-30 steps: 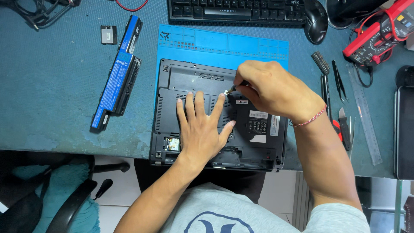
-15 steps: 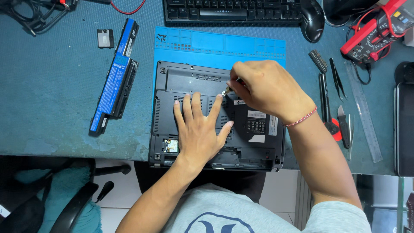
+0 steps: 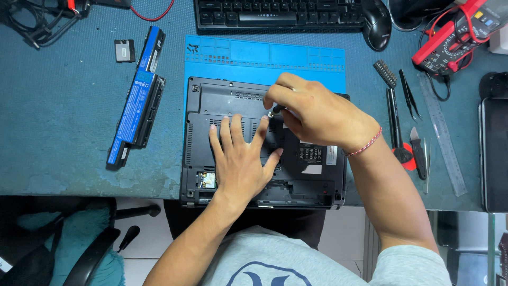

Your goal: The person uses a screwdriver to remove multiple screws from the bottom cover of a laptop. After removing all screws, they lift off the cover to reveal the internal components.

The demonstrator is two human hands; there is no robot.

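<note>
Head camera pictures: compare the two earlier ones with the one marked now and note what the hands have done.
Almost nothing changed. The left hand stays pressed flat on the upturned black laptop, and the right hand keeps pinching a small tool against the base at the same spot. The whole scene slides slightly in frame, which looks like head movement only. The battery and the blue mat have not moved.

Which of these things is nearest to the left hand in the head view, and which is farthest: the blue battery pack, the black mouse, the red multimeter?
From the left hand, resting flat on the upturned laptop:
1. Blue battery pack, lying to the hand's left on the table.
2. Black mouse, up and to the right, beside the keyboard.
3. Red multimeter, in the far top right corner.
</note>
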